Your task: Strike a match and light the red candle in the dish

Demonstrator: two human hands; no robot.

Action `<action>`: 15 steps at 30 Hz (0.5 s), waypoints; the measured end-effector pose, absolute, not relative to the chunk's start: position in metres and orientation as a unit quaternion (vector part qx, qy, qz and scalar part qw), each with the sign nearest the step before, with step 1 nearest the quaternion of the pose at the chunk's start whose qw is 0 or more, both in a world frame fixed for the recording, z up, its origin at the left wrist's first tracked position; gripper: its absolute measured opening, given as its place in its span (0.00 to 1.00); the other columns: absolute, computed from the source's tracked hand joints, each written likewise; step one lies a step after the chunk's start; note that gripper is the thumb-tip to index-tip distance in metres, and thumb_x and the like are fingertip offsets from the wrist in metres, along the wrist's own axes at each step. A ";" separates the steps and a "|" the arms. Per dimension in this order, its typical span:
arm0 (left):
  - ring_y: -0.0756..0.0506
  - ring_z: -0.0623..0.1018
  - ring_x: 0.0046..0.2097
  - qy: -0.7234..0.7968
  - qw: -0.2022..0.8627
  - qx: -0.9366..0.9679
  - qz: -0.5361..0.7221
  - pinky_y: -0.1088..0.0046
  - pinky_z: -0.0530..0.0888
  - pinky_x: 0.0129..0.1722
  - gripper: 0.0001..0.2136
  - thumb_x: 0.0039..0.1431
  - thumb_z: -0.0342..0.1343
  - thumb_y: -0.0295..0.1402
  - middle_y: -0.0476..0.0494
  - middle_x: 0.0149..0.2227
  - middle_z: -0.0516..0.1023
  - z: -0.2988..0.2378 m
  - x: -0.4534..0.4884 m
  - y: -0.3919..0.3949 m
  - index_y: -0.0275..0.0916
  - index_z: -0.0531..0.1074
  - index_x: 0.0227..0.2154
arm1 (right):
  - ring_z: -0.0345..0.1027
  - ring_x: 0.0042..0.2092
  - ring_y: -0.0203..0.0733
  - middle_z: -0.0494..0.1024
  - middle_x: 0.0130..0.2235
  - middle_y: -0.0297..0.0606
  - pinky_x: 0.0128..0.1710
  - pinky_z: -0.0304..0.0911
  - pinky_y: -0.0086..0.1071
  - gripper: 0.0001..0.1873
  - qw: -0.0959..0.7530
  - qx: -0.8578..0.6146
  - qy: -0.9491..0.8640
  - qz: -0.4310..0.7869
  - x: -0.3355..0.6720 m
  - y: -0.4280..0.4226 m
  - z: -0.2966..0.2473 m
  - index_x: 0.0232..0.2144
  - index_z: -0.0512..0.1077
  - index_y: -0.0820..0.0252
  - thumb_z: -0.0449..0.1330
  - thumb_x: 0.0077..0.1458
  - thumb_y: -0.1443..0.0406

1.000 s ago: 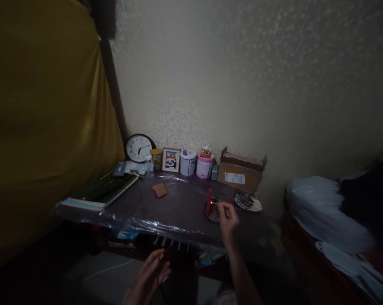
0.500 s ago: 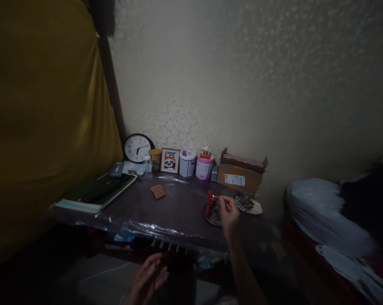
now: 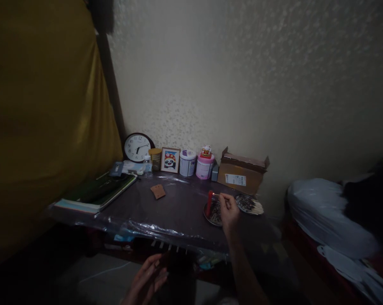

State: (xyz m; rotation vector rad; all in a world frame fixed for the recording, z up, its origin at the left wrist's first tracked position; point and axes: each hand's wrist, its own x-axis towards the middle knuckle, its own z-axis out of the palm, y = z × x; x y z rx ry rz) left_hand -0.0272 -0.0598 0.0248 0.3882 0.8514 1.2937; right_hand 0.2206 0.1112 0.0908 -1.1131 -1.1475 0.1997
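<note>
My right hand (image 3: 228, 210) is pinched on a thin matchstick (image 3: 217, 196) and holds its tip against the top of a red candle (image 3: 209, 201). The candle stands in a small round dish (image 3: 211, 213) on the dark, plastic-covered table (image 3: 175, 207). No flame shows clearly in the dim light. My left hand (image 3: 146, 279) hovers low below the table's front edge, fingers curled around a small dark box (image 3: 162, 259) that is hard to make out.
A second plate (image 3: 248, 204) of sticks lies right of the dish. Along the wall stand a clock (image 3: 137, 147), a framed panda picture (image 3: 170, 159), tins and a cardboard box (image 3: 242, 173). Books (image 3: 97, 194) lie at the table's left; a white bag (image 3: 325, 212) sits right.
My right hand has shifted slightly up and back, bringing the matchstick to the candle's top. The small glow at the stick's tip seen a second ago no longer shows. My left hand dropped a little.
</note>
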 end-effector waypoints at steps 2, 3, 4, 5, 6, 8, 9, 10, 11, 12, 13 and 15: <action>0.35 0.69 0.52 0.379 0.698 0.177 0.581 0.59 0.66 0.52 0.15 0.39 0.64 0.40 0.44 0.42 0.77 0.025 -0.027 -0.060 0.45 0.77 0.34 | 0.71 0.35 0.40 0.77 0.32 0.38 0.39 0.65 0.34 0.13 0.692 -0.496 -0.516 0.090 0.221 0.113 0.092 0.30 0.73 0.60 0.57 0.49 0.56; 0.35 0.69 0.52 0.378 0.698 0.178 0.582 0.59 0.66 0.52 0.15 0.39 0.64 0.40 0.45 0.42 0.76 0.025 -0.027 -0.061 0.45 0.77 0.34 | 0.71 0.35 0.40 0.77 0.32 0.38 0.38 0.65 0.34 0.13 0.692 -0.495 -0.518 0.090 0.221 0.113 0.092 0.30 0.73 0.60 0.57 0.49 0.56; 0.35 0.69 0.52 0.377 0.698 0.178 0.582 0.59 0.66 0.52 0.15 0.39 0.64 0.40 0.45 0.42 0.76 0.025 -0.026 -0.061 0.45 0.77 0.34 | 0.71 0.35 0.40 0.77 0.32 0.37 0.38 0.65 0.34 0.13 0.691 -0.495 -0.519 0.090 0.221 0.114 0.093 0.30 0.73 0.60 0.57 0.49 0.57; 0.35 0.69 0.52 0.378 0.696 0.178 0.584 0.59 0.66 0.52 0.15 0.39 0.64 0.40 0.45 0.43 0.76 0.025 -0.026 -0.062 0.45 0.77 0.34 | 0.71 0.34 0.40 0.77 0.31 0.37 0.38 0.65 0.34 0.12 0.691 -0.494 -0.520 0.090 0.221 0.115 0.093 0.30 0.73 0.60 0.57 0.49 0.57; 0.35 0.69 0.53 0.378 0.695 0.178 0.585 0.59 0.66 0.52 0.15 0.39 0.64 0.40 0.45 0.44 0.76 0.026 -0.026 -0.062 0.45 0.77 0.34 | 0.70 0.34 0.40 0.77 0.31 0.37 0.38 0.65 0.34 0.12 0.691 -0.494 -0.520 0.089 0.221 0.115 0.093 0.30 0.73 0.60 0.57 0.49 0.57; 0.34 0.68 0.54 0.381 0.691 0.177 0.588 0.60 0.66 0.52 0.16 0.39 0.64 0.40 0.45 0.45 0.76 0.027 -0.026 -0.062 0.46 0.77 0.35 | 0.70 0.35 0.40 0.77 0.32 0.37 0.38 0.65 0.34 0.12 0.692 -0.494 -0.519 0.089 0.220 0.117 0.094 0.30 0.73 0.59 0.57 0.49 0.57; 0.34 0.68 0.54 0.381 0.692 0.177 0.587 0.60 0.66 0.52 0.16 0.39 0.64 0.40 0.44 0.45 0.76 0.027 -0.026 -0.062 0.46 0.77 0.35 | 0.70 0.35 0.40 0.77 0.32 0.37 0.38 0.65 0.34 0.12 0.692 -0.494 -0.518 0.089 0.220 0.118 0.094 0.30 0.72 0.59 0.57 0.49 0.57; 0.34 0.68 0.54 0.381 0.695 0.176 0.584 0.59 0.66 0.52 0.16 0.39 0.64 0.41 0.44 0.44 0.77 0.025 -0.027 -0.061 0.45 0.77 0.34 | 0.70 0.35 0.40 0.77 0.31 0.37 0.38 0.65 0.34 0.12 0.693 -0.495 -0.517 0.090 0.220 0.118 0.094 0.30 0.72 0.60 0.57 0.49 0.57; 0.33 0.68 0.53 0.380 0.699 0.175 0.580 0.58 0.66 0.52 0.16 0.38 0.64 0.41 0.43 0.43 0.77 0.023 -0.028 -0.059 0.45 0.77 0.34 | 0.70 0.35 0.40 0.77 0.31 0.37 0.38 0.65 0.34 0.12 0.693 -0.495 -0.516 0.091 0.220 0.119 0.093 0.30 0.72 0.60 0.57 0.49 0.57; 0.33 0.68 0.53 0.380 0.703 0.172 0.576 0.57 0.65 0.52 0.16 0.37 0.64 0.41 0.43 0.42 0.77 0.019 -0.029 -0.057 0.45 0.77 0.33 | 0.71 0.34 0.40 0.77 0.31 0.37 0.38 0.65 0.34 0.12 0.694 -0.495 -0.515 0.093 0.220 0.119 0.093 0.30 0.72 0.60 0.57 0.49 0.57; 0.32 0.69 0.53 0.380 0.707 0.169 0.573 0.56 0.65 0.52 0.16 0.36 0.65 0.41 0.43 0.41 0.77 0.015 -0.031 -0.055 0.45 0.77 0.32 | 0.71 0.34 0.40 0.77 0.31 0.37 0.38 0.65 0.34 0.12 0.694 -0.494 -0.515 0.095 0.219 0.120 0.093 0.30 0.72 0.60 0.57 0.49 0.57; 0.31 0.68 0.53 0.384 0.706 0.158 0.574 0.53 0.65 0.52 0.16 0.35 0.65 0.41 0.43 0.41 0.78 0.006 -0.033 -0.051 0.46 0.76 0.31 | 0.71 0.34 0.40 0.77 0.31 0.37 0.38 0.65 0.34 0.12 0.694 -0.494 -0.515 0.099 0.219 0.121 0.094 0.30 0.72 0.60 0.57 0.49 0.57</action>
